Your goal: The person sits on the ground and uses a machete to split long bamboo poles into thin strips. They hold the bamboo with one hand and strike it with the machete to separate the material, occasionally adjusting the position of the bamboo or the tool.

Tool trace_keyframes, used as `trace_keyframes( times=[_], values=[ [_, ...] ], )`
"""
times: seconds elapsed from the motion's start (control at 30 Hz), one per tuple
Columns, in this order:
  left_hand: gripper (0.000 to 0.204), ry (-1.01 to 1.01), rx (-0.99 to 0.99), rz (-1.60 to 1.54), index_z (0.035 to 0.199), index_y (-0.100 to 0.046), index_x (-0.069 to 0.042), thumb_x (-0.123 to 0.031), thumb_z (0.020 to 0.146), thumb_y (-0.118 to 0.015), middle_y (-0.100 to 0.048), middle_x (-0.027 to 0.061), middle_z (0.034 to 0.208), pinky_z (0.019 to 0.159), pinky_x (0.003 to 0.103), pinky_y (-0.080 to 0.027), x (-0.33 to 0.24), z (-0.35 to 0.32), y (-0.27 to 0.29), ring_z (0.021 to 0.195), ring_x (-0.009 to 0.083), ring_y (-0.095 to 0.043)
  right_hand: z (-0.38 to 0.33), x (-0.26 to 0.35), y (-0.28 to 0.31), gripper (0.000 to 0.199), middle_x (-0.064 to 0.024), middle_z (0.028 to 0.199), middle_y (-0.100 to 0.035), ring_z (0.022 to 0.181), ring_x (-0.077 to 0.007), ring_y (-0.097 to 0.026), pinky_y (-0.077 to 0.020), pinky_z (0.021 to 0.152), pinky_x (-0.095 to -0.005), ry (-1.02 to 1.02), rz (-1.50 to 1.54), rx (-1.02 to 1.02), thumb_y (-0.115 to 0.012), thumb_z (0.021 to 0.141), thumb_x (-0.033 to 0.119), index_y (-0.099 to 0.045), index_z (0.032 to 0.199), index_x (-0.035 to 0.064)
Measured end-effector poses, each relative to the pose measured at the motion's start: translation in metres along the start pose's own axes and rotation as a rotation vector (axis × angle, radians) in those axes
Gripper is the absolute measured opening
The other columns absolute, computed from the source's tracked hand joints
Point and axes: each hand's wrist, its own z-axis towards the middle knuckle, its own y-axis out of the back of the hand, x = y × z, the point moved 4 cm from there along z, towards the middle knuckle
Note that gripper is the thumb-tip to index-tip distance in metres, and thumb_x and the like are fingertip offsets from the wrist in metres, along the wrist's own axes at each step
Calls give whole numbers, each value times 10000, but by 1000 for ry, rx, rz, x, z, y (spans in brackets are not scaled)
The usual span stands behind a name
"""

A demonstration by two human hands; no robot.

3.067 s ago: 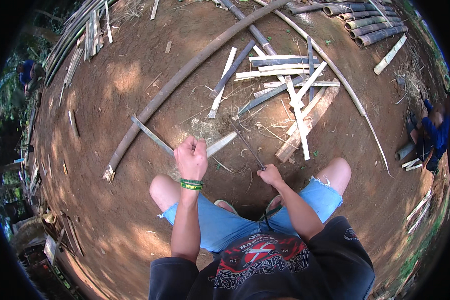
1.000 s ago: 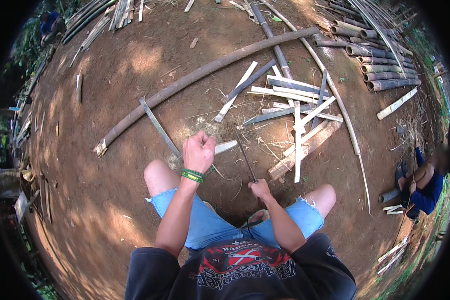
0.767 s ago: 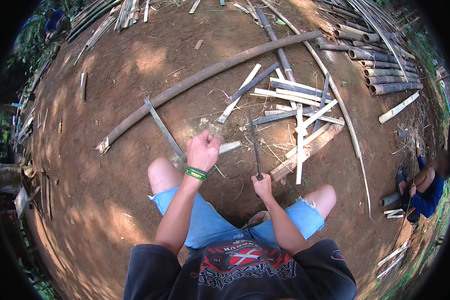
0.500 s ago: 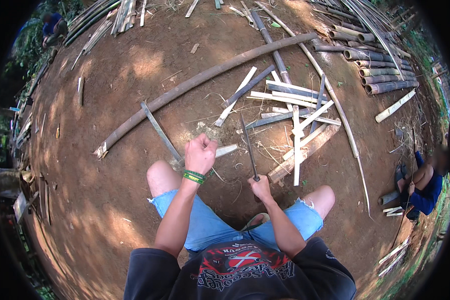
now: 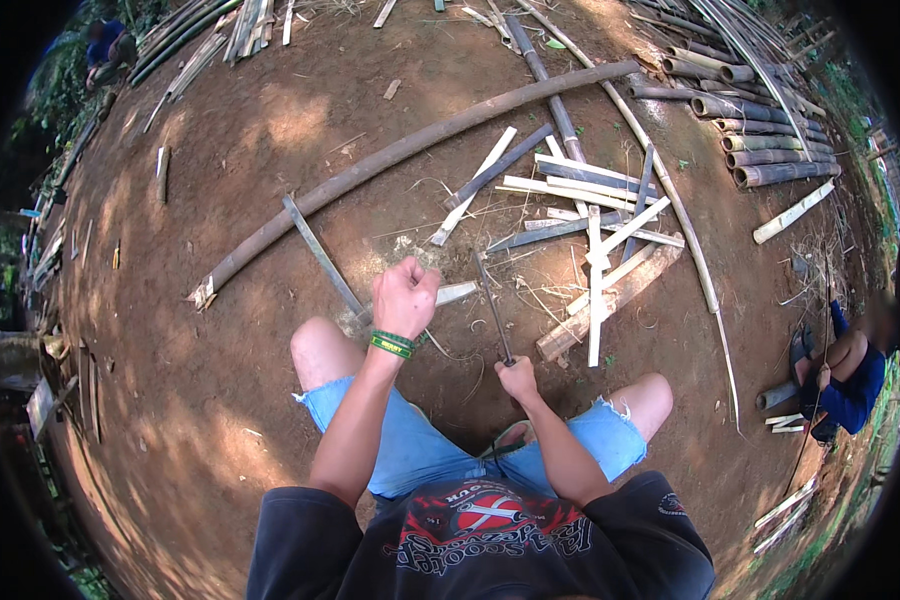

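Note:
I squat on bare brown earth in blue cut-off shorts. My left hand, with a green wristband, is closed in a fist around the upper end of a bamboo strip that stands in front of my knees. My right hand grips the handle of a long dark blade, which points up and away from me, just right of the left fist. Pale shavings lie on the ground around both hands.
A long bamboo pole lies across the ground ahead. Several split slats are heaped to the front right, whole culms stacked farther right. A person in blue crouches at the right edge, another far left.
My right hand has taken up the long blade from the ground and raised it beside the left fist. The left hand stayed on the strip throughout.

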Motion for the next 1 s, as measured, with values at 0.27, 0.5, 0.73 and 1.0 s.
trace_keyframes(
  times=[0.27, 0.5, 0.73, 1.0],
  values=[
    [318, -16, -7, 26, 663, -589, 38, -237, 808, -657, -592, 245, 598, 626, 469, -490, 7, 1, 3, 595, 401, -629, 9, 40, 5, 207, -14, 550, -554, 495, -121, -517, -377, 478, -335, 40, 151, 83, -656, 809, 114, -598, 632, 22],
    [323, -59, -10, 21, 658, -586, 34, -240, 809, -664, -593, 231, 585, 617, 466, -488, -7, 13, 3, 583, 392, -626, 17, -19, -9, 222, -48, 530, -527, 430, -161, -484, -353, 409, -351, -350, 85, 257, -660, 827, 90, -572, 630, 35],
    [328, -33, 33, 3, 650, -573, 29, -239, 817, -662, -588, 219, 576, 617, 464, -488, -2, -5, -9, 568, 369, -623, 1, -52, -6, 172, -39, 544, -534, 450, -148, -495, -364, 420, -342, -318, 69, 177, -644, 830, 81, -611, 671, 28],
    [335, -23, -19, 17, 646, -583, 29, -253, 805, -668, -586, 227, 573, 611, 461, -487, 9, 1, 7, 568, 366, -628, 11, 47, 0, 223, -35, 525, -530, 441, -141, -489, -360, 419, -348, 98, 182, 90, -639, 836, 90, -593, 632, 11]
  ],
)
